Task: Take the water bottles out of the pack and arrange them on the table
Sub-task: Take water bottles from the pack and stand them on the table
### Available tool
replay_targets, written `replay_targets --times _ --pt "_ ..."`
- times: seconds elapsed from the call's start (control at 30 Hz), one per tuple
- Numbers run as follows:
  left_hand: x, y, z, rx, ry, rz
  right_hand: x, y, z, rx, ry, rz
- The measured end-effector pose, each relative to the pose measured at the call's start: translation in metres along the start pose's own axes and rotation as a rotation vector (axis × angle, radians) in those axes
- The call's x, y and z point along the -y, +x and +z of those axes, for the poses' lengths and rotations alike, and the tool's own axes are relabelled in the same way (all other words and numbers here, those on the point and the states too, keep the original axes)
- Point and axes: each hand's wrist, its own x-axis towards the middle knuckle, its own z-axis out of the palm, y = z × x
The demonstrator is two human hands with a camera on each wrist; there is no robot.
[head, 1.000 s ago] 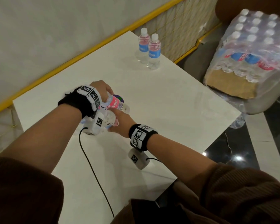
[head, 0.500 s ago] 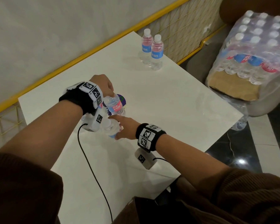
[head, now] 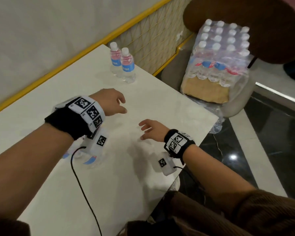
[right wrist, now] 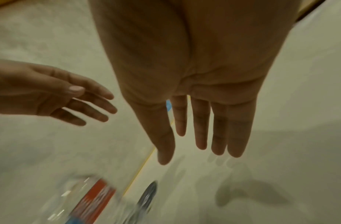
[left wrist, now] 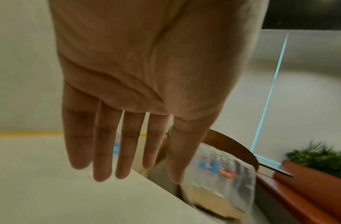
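Two clear water bottles (head: 127, 65) with blue labels and white caps stand upright together at the far corner of the white table (head: 169, 106). The shrink-wrapped pack (head: 223, 55) of several bottles sits on a chair to the right of the table; it also shows in the left wrist view as the pack (left wrist: 219, 171). My left hand (head: 121, 105) and right hand (head: 143, 132) hover over the table's middle, fingers spread, holding nothing. Under my left wrist, blue-labelled bottles (head: 91, 160) are mostly hidden. A blurred red-labelled bottle (right wrist: 92, 198) shows low in the right wrist view.
A yellow-framed mesh rail (head: 152, 40) runs along the table's far edges. The brown-backed chair (head: 262, 23) holds the pack on cardboard. Dark glossy floor (head: 271, 133) lies to the right. A planter with green leaves (left wrist: 319, 159) stands beyond the chair. A black cable (head: 82, 188) trails over the table.
Each hand gripped a bottle near the table's middle before; both have let go and moved forward with fingers spread. The bottles now stay behind under my left wrist.
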Motion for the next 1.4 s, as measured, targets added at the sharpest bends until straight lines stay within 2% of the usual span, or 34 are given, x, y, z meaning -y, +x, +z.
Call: replay_targets --times 0.13,0.27,0.37,0.47,0.57,0.63,0.77,0.8,0.9,1.0,1.07,1.13,1.17,1.23,1.3,1.4 --pt "-0.074 0.053 0.044 0.094 -0.095 0.119 -0.041 -0.007 -0.066 -0.173 0.039 0.111" --pt "-0.143 0.111 0.071 0.004 -0.181 0.212 -0.075 -0.017 -0.134 -0.355 0.090 0.173" --pt "-0.186 0.148 0.065 -0.085 -0.216 0.276 -0.093 -0.013 -0.180 -0.507 0.114 0.170" --pt "-0.217 0.179 0.050 -0.139 -0.217 0.278 -0.091 -0.008 -0.223 -0.621 0.140 0.134" --pt "-0.227 0.195 0.043 -0.164 -0.294 0.271 -0.074 -0.001 -0.254 -0.682 0.134 0.060" --pt "-0.227 0.199 0.042 -0.208 -0.329 0.292 -0.061 0.007 -0.272 -0.686 0.149 0.062" --pt "-0.222 0.199 0.044 -0.222 -0.360 0.310 -0.037 0.024 -0.299 -0.505 0.050 0.209" --pt "-0.219 0.199 0.045 -0.205 -0.379 0.312 -0.032 0.029 -0.304 -0.494 0.067 0.223" --pt "-0.213 0.199 0.047 -0.151 -0.439 0.311 -0.029 0.041 -0.315 -0.616 0.025 0.231" --pt "-0.213 0.202 0.048 -0.109 -0.447 0.285 -0.033 0.039 -0.311 -0.555 0.000 0.304" --pt "-0.215 0.205 0.051 -0.095 -0.472 0.266 -0.034 0.032 -0.297 -0.577 0.007 0.255" --pt "-0.220 0.210 0.056 -0.086 -0.536 0.255 -0.041 0.029 -0.283 -0.720 0.023 0.092" --pt "-0.223 0.212 0.058 -0.084 -0.574 0.252 -0.044 0.026 -0.277 -0.723 0.019 0.020" --pt "-0.226 0.217 0.063 -0.097 -0.615 0.249 -0.044 0.013 -0.267 -0.633 0.003 -0.087" --pt "-0.225 0.221 0.067 -0.130 -0.632 0.258 -0.049 0.009 -0.268 -0.567 0.038 -0.037" --pt "-0.218 0.225 0.070 -0.154 -0.617 0.272 -0.063 0.016 -0.289 -0.682 0.085 0.164"
